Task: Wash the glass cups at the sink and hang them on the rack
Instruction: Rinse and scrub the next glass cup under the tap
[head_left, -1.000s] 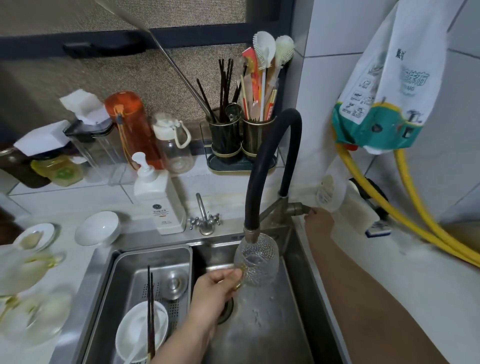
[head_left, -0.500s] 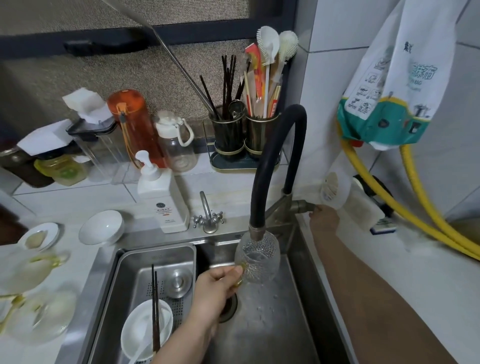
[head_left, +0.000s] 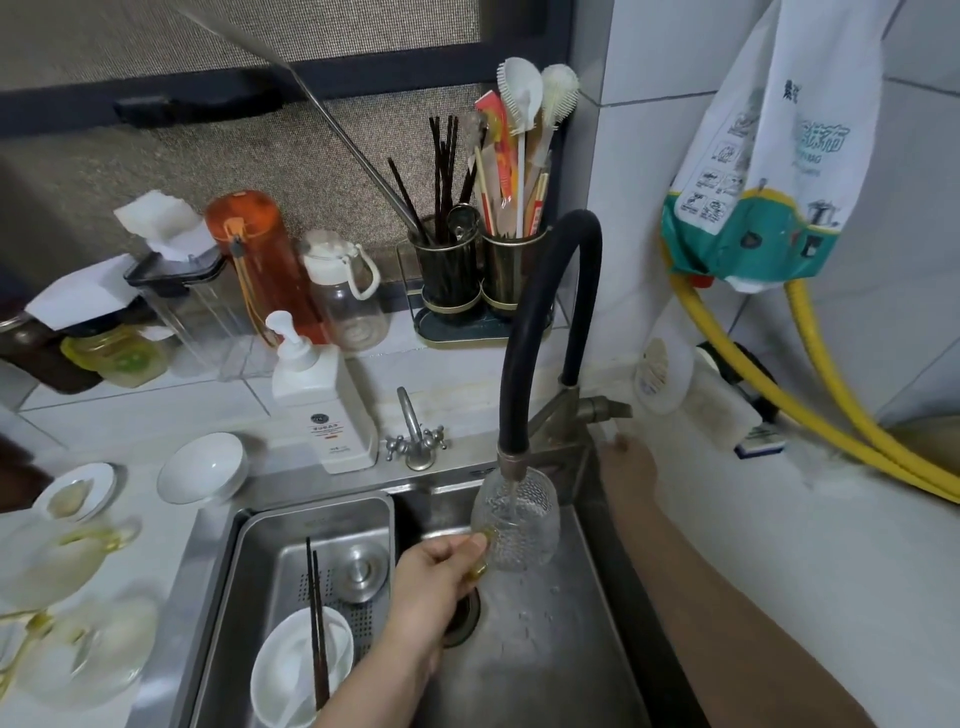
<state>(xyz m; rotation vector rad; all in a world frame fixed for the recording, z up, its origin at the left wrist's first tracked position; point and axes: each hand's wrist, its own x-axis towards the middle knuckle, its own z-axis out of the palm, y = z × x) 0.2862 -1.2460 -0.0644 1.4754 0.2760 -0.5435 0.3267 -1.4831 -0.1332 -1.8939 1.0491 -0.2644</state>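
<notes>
My left hand (head_left: 434, 582) pinches the gold handle of a textured glass cup (head_left: 519, 525) and holds it upright under the spout of the black hose faucet (head_left: 540, 322). A stream of water runs into the cup. Just below the faucet's metal lever (head_left: 608, 408), at the sink's back right corner, is my right hand (head_left: 626, 465), holding nothing. More glass cups with gold handles (head_left: 57, 561) stand blurred on the counter at the far left. No rack is in view.
A steel sink (head_left: 571, 665) holds a strainer tray (head_left: 322, 519) with a white bowl and chopsticks (head_left: 304, 670). A soap dispenser (head_left: 322, 400), a small tap (head_left: 413, 436), white dishes (head_left: 202, 467), bottles and a utensil holder (head_left: 478, 270) line the back. Yellow hoses (head_left: 831, 415) run along the right wall.
Water has started running from the spout into the cup. My right hand has dropped a little down from the faucet lever. My left hand keeps the cup under the spout.
</notes>
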